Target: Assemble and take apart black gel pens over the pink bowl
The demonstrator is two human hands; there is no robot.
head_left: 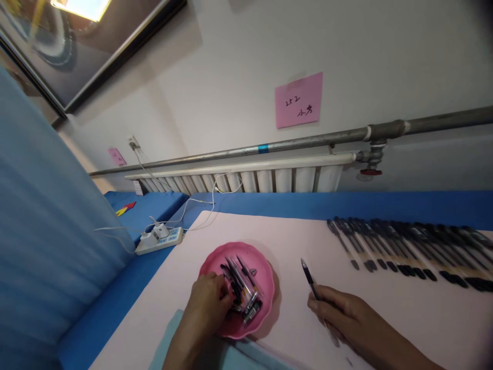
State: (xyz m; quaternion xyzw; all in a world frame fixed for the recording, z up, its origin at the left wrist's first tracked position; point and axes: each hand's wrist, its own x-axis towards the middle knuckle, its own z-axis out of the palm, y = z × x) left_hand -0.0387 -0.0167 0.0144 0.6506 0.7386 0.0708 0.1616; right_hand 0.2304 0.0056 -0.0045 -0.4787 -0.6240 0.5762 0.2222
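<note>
A gel pen (308, 276) with a black grip is held in my right hand (348, 316), pinched between thumb and fingers. Its bare tip points up and away, over the pink sheet, and no cap covers it. My left hand (210, 298) reaches into a scalloped pink dish (268, 290) with its fingers curled at the near left side. Several loose pen parts (243, 280) lie there: clear barrels, dark pieces and a small metal tip cone (253, 271). Whatever the left fingertips grip is hidden behind the hand.
Several capped black pens (393, 239) lie in a row on the pink sheet (296, 231) at right. A white power strip (162, 240) with plugs and cables sits at left on the blue table cover (269, 200). A blue curtain (50, 221) hangs on the left; a radiator (265, 177) lines the wall.
</note>
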